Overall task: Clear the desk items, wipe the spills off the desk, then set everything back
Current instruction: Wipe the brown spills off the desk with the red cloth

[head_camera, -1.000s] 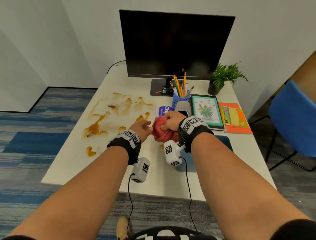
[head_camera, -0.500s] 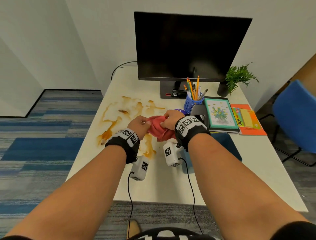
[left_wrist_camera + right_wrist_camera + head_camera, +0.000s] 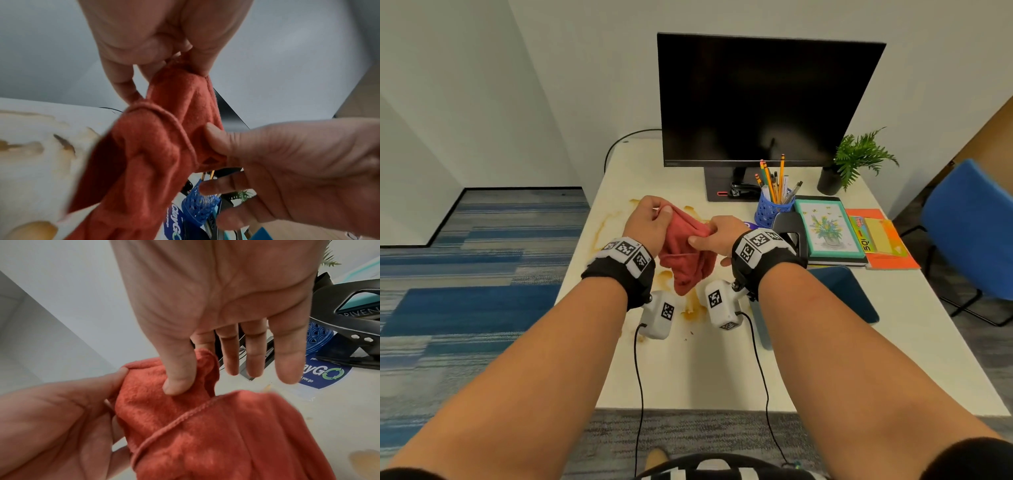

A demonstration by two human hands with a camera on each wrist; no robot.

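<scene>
1. The desk (image 3: 722, 377) is white and rectangular, set against a pale wall, and serves as the landmark here.
2. A black monitor (image 3: 767, 99) stands at the back of the desk, its screen dark.
3. A blue chair (image 3: 976, 229) sits off the desk's right side.
4. A blue mat (image 3: 842, 294) lies flat on the desk's right half, near the front.
5. Brown spills (image 3: 693, 310) mark the desk's left half, spreading from the middle toward the back.
6. An orange folder (image 3: 890, 240) lies at the desk's right edge, with a teal-framed flower picture (image 3: 827, 228) just beside it, nearer the desk's centre.
7. A red cloth (image 3: 685, 253) hangs above the desk's middle, held off the surface, bunched and drooping over the spills.
8. The left hand (image 3: 650, 222) pinches the cloth's upper edge between thumb and fingers.
9. The right hand (image 3: 717, 236) pinches the cloth between thumb and forefinger; its other fingers are straight and loose.
10. A potted plant (image 3: 856, 161) stands at the desk's back right corner.
11. A blue pencil cup (image 3: 770, 209) stands in front of the monitor, on the desk's right half.
</scene>
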